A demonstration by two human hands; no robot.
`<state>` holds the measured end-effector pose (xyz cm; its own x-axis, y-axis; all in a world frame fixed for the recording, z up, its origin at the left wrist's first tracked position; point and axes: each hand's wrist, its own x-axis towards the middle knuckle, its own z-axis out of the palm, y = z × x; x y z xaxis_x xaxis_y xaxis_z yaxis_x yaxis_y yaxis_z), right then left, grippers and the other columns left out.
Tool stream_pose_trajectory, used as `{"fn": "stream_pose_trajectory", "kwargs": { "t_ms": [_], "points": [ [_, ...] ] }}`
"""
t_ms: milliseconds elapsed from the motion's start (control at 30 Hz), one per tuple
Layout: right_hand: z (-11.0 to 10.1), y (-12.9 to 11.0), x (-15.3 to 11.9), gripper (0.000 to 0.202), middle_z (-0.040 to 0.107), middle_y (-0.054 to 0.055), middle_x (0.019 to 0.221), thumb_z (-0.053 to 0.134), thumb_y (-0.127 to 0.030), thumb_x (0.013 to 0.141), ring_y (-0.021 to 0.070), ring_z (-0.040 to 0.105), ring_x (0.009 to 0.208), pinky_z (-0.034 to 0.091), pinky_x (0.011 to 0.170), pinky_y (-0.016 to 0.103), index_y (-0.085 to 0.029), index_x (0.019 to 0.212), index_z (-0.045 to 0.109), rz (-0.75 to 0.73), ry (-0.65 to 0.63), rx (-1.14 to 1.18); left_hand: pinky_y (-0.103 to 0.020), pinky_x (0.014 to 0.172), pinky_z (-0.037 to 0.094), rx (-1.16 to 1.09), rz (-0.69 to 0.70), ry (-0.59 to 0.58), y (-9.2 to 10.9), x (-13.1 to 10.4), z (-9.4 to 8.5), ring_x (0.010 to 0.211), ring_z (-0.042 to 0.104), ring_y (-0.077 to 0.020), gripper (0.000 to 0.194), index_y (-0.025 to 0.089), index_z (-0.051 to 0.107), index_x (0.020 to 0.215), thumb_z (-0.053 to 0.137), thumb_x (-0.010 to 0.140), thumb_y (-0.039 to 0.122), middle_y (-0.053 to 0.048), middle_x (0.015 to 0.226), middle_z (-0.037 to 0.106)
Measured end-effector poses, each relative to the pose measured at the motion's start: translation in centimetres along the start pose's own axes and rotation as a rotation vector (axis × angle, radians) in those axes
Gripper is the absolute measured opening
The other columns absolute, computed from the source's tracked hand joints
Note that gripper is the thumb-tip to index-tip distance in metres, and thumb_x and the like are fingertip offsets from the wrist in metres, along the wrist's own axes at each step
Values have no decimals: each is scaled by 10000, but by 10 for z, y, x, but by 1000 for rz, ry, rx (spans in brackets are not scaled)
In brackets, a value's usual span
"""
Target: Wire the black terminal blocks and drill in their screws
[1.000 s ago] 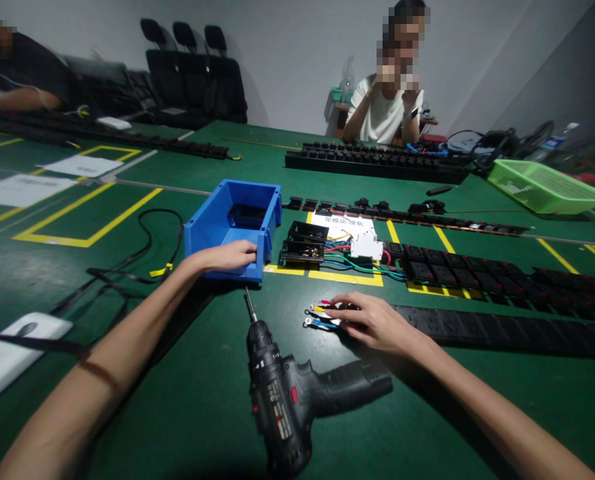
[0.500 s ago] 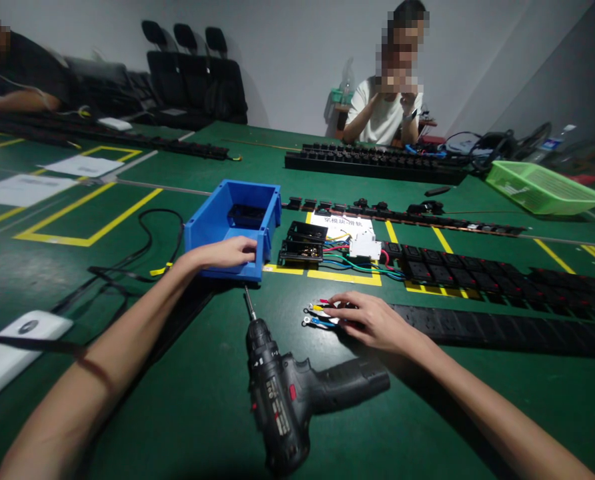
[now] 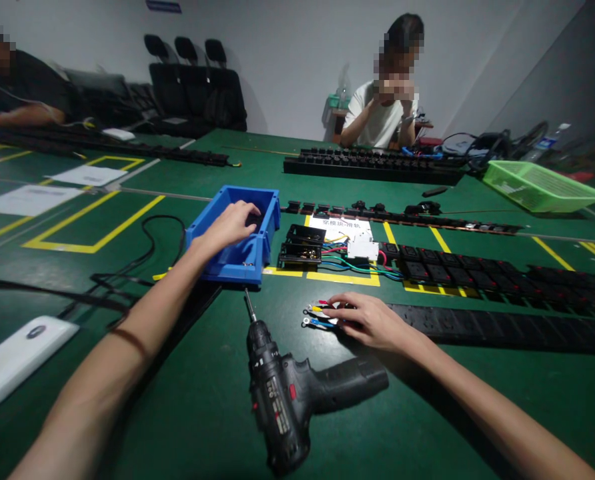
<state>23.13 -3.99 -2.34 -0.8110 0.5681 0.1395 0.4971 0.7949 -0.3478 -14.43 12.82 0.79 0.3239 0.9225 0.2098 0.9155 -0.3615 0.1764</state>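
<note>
My left hand (image 3: 232, 223) is over the blue bin (image 3: 233, 272), fingers bent down into it, with a gap between thumb and fingers. Dark parts lie under the fingertips, partly hidden. My right hand (image 3: 370, 321) is closed around short wires at the near end of a long black strip (image 3: 457, 328). Ring terminals with red, yellow and blue sleeves (image 3: 317, 323) stick out to the left of its fingers. Between my forearms, a black cordless drill (image 3: 282, 393) lies on its side, its bit pointing at the bin.
Behind my right hand lie a white breaker (image 3: 362, 249) with coloured wires and rows of black socket modules (image 3: 442, 270). A green basket (image 3: 542, 190) stands at right, a white device (image 3: 27, 360) at left. A co-worker (image 3: 382, 117) sits across the green table (image 3: 202, 427).
My left hand has moved from the bin's near wall up and inward, over the dark parts inside. My right hand stays at the wires. The view has tilted slightly.
</note>
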Motion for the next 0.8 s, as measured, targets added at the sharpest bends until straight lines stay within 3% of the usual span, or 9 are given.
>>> {"fn": "stream_pose_trajectory", "kwargs": {
  "t_ms": [133,233,333,500,633,700,800],
  "points": [
    [0,1,-1,441,572,72,1301,525,-214,918,213,580,1136,503,935,382,-299,1351,551,3,-6,-1,-415,1068,375,109,-40,-105,7,14,9,1266,458,-315,537,147,485,1335,576,822,278,-162,1380,471],
    [0,1,-1,432,571,76,1302,523,-218,923,215,577,1144,500,943,383,-291,1347,555,6,-9,-2,-523,1038,374,167,-108,-189,17,14,10,1201,511,-341,490,166,477,1326,534,878,357,-182,1344,484],
    [0,0,-1,430,569,80,1305,519,-211,922,215,578,1144,499,942,379,-281,1344,559,5,-7,0,-587,989,382,240,-135,-184,23,12,9,1158,527,-364,479,170,467,1327,515,896,374,-205,1321,479],
    [-1,0,-1,429,566,81,1311,521,-205,918,214,578,1146,494,951,373,-271,1340,565,-1,-9,10,-432,901,472,327,-95,-209,21,14,7,1221,452,-378,401,150,552,1225,554,860,317,-212,1305,481],
    [-1,1,-2,437,559,80,1324,514,-215,925,214,571,1161,488,966,374,-278,1356,549,8,-25,7,-376,939,457,308,-37,-264,17,15,3,1186,514,-311,414,175,552,1204,609,809,285,-143,1268,556],
    [-1,1,-3,435,555,79,1330,508,-218,928,214,570,1164,488,967,375,-280,1357,547,10,-25,6,-355,904,473,266,-62,-242,17,12,-1,1123,567,-285,440,185,522,1229,612,809,279,-117,1224,595],
    [-1,1,-3,426,555,79,1329,505,-223,931,219,571,1160,490,959,381,-283,1350,552,9,-22,6,-361,869,487,188,-117,-28,21,3,-11,1097,585,-288,482,180,484,1261,629,821,313,-118,1217,597]
  ]
}}
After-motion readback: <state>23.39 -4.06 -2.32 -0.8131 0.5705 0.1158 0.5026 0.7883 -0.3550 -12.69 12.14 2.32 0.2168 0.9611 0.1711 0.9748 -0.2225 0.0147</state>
